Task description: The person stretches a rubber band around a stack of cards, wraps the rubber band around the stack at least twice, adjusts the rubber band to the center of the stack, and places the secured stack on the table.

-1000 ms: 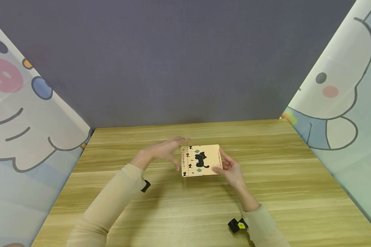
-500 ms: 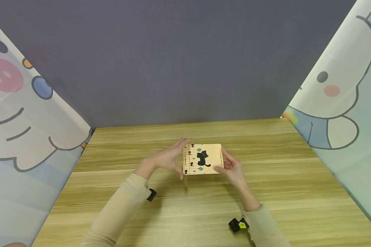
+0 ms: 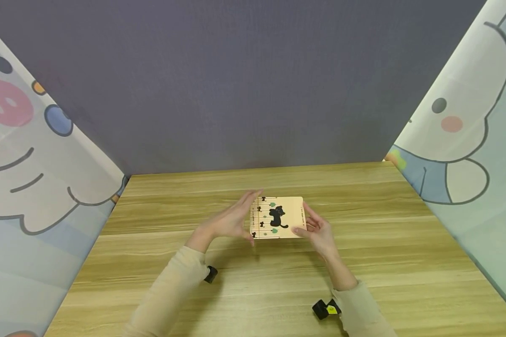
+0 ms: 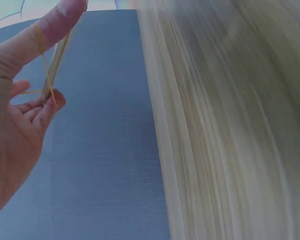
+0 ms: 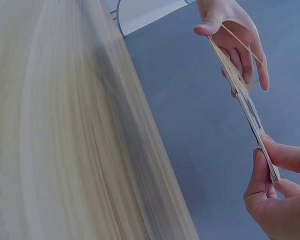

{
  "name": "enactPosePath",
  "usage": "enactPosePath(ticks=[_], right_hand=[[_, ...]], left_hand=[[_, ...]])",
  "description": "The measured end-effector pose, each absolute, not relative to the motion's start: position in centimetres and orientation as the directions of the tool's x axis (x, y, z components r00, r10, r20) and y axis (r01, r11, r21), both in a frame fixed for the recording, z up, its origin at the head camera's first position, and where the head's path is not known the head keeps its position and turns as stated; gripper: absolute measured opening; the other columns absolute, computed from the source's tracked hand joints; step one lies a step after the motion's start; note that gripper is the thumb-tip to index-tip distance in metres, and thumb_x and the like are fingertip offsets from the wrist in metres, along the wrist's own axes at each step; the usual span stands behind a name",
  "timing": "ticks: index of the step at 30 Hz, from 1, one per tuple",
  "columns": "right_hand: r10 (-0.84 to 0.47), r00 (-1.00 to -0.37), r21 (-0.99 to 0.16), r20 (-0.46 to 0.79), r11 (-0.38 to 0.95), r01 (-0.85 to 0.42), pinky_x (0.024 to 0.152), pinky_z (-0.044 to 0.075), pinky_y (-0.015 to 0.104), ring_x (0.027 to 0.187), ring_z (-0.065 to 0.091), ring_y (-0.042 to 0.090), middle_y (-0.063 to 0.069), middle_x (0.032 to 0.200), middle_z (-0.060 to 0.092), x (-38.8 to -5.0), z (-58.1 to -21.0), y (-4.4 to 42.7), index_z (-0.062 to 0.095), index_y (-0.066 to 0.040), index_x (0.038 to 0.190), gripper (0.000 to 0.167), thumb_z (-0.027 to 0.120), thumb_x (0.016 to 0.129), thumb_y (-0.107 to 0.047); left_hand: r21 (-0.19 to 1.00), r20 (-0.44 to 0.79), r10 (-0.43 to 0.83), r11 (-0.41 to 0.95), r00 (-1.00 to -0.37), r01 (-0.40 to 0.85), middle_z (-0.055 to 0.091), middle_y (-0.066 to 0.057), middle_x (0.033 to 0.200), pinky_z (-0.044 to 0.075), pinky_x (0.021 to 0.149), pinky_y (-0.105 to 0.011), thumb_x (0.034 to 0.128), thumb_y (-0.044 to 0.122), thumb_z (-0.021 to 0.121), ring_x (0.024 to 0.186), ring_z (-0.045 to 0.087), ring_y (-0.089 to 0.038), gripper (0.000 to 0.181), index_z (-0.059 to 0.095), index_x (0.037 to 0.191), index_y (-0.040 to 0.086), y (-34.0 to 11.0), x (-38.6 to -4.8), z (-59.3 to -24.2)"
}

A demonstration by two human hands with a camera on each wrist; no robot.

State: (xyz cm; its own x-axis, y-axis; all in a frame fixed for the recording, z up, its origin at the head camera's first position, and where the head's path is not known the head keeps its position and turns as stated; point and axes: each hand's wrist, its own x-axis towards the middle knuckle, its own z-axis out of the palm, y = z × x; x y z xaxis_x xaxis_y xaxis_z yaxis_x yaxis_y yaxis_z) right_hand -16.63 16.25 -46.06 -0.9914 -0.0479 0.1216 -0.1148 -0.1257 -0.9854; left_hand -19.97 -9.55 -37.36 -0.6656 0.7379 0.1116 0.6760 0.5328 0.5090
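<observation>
A thin cream notebook [image 3: 294, 213] with a black cat on its cover is held above the table, its loose page edges showing in the right wrist view. My right hand [image 3: 321, 236] pinches its right edge, thumb on the cover and fingers behind. At the other end, my left hand [image 3: 232, 221] spreads thumb and fingers across the notebook's left side. A thin yellow rubber band [image 4: 46, 72] is stretched over the left thumb and reaches towards the fingers. In the head view the band crosses the cover near its left edge.
The wood-grain table [image 3: 388, 243] lies under both hands. A dark grey panel [image 3: 253, 84] stands behind it, with cartoon-printed curtains [image 3: 459, 154] at the sides. Black wrist devices [image 3: 320, 309] show beside the sleeves.
My left hand has moved slightly right and down, its thumb and fingers coming around the notebook's left side with the rubber band. My right hand has stayed almost still, holding the notebook.
</observation>
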Motion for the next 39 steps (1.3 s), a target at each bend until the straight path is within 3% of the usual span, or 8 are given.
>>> enactPosePath(ticks=[5, 10, 15, 21, 25, 30, 34, 39], right_hand=[[-0.037, -0.996, -0.991, 0.087, -0.108, -0.082, 0.072, 0.051, 0.029, 0.081, 0.061, 0.016, 0.002, 0.091, 0.064, -16.5, -45.7, 16.3, 0.036, -0.015, 0.136, 0.085, 0.078, 0.062, -0.007], [-0.036, -0.998, -0.987, 0.056, -0.151, -0.05, 0.074, 0.051, 0.028, 0.082, 0.061, 0.015, 0.003, 0.091, 0.063, -15.8, -44.0, 15.9, 0.034, -0.011, 0.136, 0.083, 0.073, 0.065, 0.005], [-0.004, -1.0, -0.981, 0.021, -0.191, -0.02, 0.072, 0.051, 0.026, 0.08, 0.06, 0.014, 0.008, 0.089, 0.062, -15.0, -42.3, 15.3, 0.032, -0.004, 0.135, 0.08, 0.064, 0.066, 0.019], [-0.004, -0.999, -0.973, 0.047, -0.226, -0.045, 0.071, 0.051, 0.025, 0.079, 0.061, 0.015, 0.006, 0.089, 0.063, -15.0, -42.5, 15.4, 0.034, -0.006, 0.135, 0.079, 0.065, 0.066, 0.017], [-0.004, -0.997, -0.966, 0.076, -0.247, -0.073, 0.073, 0.051, 0.025, 0.082, 0.062, 0.015, 0.007, 0.096, 0.063, -15.0, -42.7, 15.6, 0.031, -0.007, 0.137, 0.081, 0.068, 0.067, 0.013], [0.023, -1.0, -0.962, -0.006, -0.274, 0.0, 0.077, 0.049, 0.026, 0.086, 0.061, 0.014, 0.013, 0.105, 0.059, -15.1, -42.2, 15.5, 0.026, -0.008, 0.139, 0.081, 0.062, 0.071, 0.017], [0.026, -0.998, -0.953, -0.056, -0.3, 0.045, 0.078, 0.049, 0.025, 0.086, 0.061, 0.014, 0.007, 0.099, 0.061, -15.1, -42.1, 15.4, 0.025, -0.009, 0.139, 0.079, 0.058, 0.073, 0.019], [0.016, -0.999, -0.959, -0.041, -0.281, 0.035, 0.072, 0.05, 0.02, 0.083, 0.061, 0.014, -0.001, 0.09, 0.062, -15.0, -42.0, 15.3, 0.024, -0.01, 0.14, 0.078, 0.06, 0.075, 0.014]], left_hand=[[0.515, 0.187, 0.738, 0.489, -0.649, 0.704, 0.021, -0.01, 0.139, 0.036, 0.095, -0.04, 0.0545, 0.032, 0.083, 0.123, 0.032, -0.025, 0.12, 0.001, 0.142, 0.022, -9.7, -19.9, -37.7], [0.551, 0.245, 0.75, 0.414, -0.614, 0.725, 0.026, -0.01, 0.134, 0.045, 0.086, -0.038, 0.0541, 0.029, 0.084, 0.112, 0.041, -0.022, 0.117, 0.007, 0.142, 0.022, -9.8, -19.9, -38.0], [0.647, 0.275, 0.739, 0.331, -0.615, 0.687, 0.027, -0.008, 0.134, 0.043, 0.088, -0.034, 0.0553, 0.028, 0.084, 0.116, 0.037, -0.018, 0.112, 0.012, 0.141, 0.024, -9.9, -19.9, -38.3], [0.733, 0.286, 0.697, 0.283, -0.658, 0.618, 0.025, -0.003, 0.137, 0.038, 0.094, -0.036, 0.0563, 0.025, 0.083, 0.122, 0.031, -0.02, 0.107, 0.017, 0.14, 0.025, -9.8, -19.6, -38.8], [0.799, 0.316, 0.642, 0.218, -0.699, 0.561, 0.028, -0.01, 0.135, 0.035, 0.096, -0.04, 0.0579, 0.011, 0.082, 0.121, 0.034, -0.027, 0.103, 0.021, 0.14, 0.013, -9.6, -19.1, -38.7], [0.83, 0.391, 0.571, 0.12, -0.722, 0.544, 0.035, -0.025, 0.123, 0.035, 0.095, -0.046, 0.0596, -0.007, 0.077, 0.116, 0.036, -0.038, 0.09, 0.027, 0.135, -0.005, -9.0, -18.0, -37.8], [0.838, 0.424, 0.527, 0.08, -0.737, 0.54, 0.038, -0.027, 0.119, 0.035, 0.095, -0.043, 0.0625, -0.011, 0.073, 0.116, 0.037, -0.039, 0.082, 0.03, 0.132, -0.01, -8.7, -17.6, -37.7], [0.842, 0.465, 0.48, 0.019, -0.744, 0.539, 0.033, -0.029, 0.13, 0.033, 0.097, -0.04, 0.065, -0.015, 0.069, 0.119, 0.035, -0.04, 0.075, 0.031, 0.13, -0.013, -8.5, -17.4, -38.2]])
